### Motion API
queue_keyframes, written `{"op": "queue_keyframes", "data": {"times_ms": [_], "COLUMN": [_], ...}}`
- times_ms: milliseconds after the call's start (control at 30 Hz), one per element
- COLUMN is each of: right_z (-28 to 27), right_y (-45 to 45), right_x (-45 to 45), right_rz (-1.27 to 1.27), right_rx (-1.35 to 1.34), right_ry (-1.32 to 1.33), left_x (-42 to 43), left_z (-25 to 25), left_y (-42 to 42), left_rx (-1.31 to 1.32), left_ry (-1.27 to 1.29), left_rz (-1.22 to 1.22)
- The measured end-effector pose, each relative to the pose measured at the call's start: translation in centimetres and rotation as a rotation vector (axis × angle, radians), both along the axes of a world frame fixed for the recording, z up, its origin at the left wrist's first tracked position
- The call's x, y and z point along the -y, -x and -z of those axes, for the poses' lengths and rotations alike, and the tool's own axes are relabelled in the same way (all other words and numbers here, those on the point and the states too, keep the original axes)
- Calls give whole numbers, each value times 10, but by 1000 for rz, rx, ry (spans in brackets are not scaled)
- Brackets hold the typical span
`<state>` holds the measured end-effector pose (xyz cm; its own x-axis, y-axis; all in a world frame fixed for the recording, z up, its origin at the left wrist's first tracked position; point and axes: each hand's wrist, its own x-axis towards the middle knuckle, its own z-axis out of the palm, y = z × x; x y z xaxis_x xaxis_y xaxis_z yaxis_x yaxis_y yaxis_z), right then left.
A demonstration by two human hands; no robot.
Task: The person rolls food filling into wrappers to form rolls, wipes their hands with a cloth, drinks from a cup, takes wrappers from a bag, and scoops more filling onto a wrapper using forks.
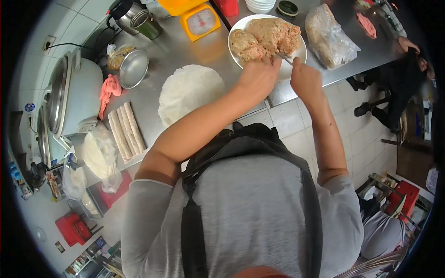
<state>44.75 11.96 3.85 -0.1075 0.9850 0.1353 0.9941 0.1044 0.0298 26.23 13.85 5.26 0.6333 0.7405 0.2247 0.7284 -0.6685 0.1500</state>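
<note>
Pale rods [126,132]: side by side on the tabletop [171,53].
White round sheet [190,92]: lying flat.
Left hand [262,74]: at the meat mixture [273,33]; cannot tell its grip.
Plate [301,52]: bears the heaped mixture.
Right hand [306,78]: holding a utensil [284,58].
Plastic bag [330,39]: beside the plate.

I'm counting two wearer hands [263,68] [305,78], one white plate [301,53], one tool [284,58]. Also showing up: one yellow scale [200,22], two pink cloths [110,89] [366,25].
</note>
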Motion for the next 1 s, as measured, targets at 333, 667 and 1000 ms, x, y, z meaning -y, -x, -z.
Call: {"op": "queue_keyframes", "data": {"times_ms": [333, 667, 1000], "right_z": [-36, -10, -10], "right_y": [-46, -5, -17], "right_x": [60, 61, 57], "right_rz": [88, -67, -49], "right_rx": [-377, -489, -432], "right_ry": [84, 61, 39], "left_x": [33, 51, 32], "left_z": [-17, 6, 3], "left_y": [49, 88, 58], "left_rx": [-61, -98, -152], "left_ry": [228, 56, 239], "left_rz": [-177, -216, -127]}}
